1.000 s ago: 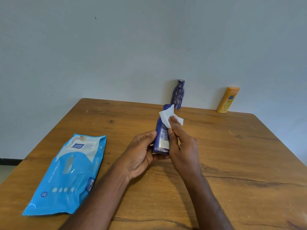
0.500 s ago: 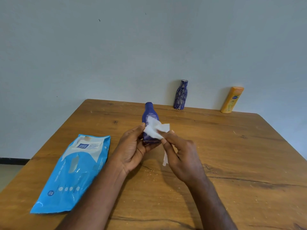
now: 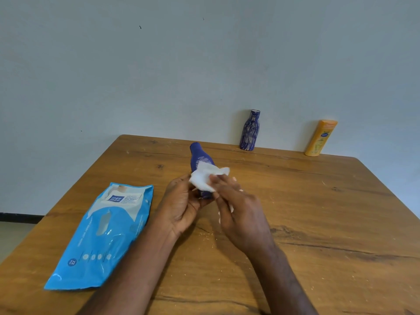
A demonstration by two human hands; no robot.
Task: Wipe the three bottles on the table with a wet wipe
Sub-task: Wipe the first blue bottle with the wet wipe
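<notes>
Above the middle of the tabletop [image 3: 318, 223], a dark blue bottle [image 3: 201, 159] is held off the wood, tilted so its capped end points toward the far edge and its base sits in the left hand [image 3: 181, 205]. That hand's fingers curl around the lower part of the bottle, gripping it from the left side and below. A white wet wipe [image 3: 203, 178] lies bunched over the bottle's middle, one corner sticking out to the right. The right hand [image 3: 241, 212] presses the wipe against the bottle, pinching the cloth with its fingertips; more white cloth shows under its palm. Both forearms reach in from the near edge.

Left of the hands, a light blue pack of wet wipes [image 3: 102, 237] lies flat on the wood, its printed label end toward the far side and its length running toward the near left corner.

At the far edge, against the pale wall [image 3: 159, 76], two more bottles stand well apart from the hands. A blue patterned bottle [image 3: 249, 130] stands upright just right of centre. Farther right, a yellow bottle [image 3: 321, 138] leans with its top touching the wall. Pale specks dot the wood around the hands.
</notes>
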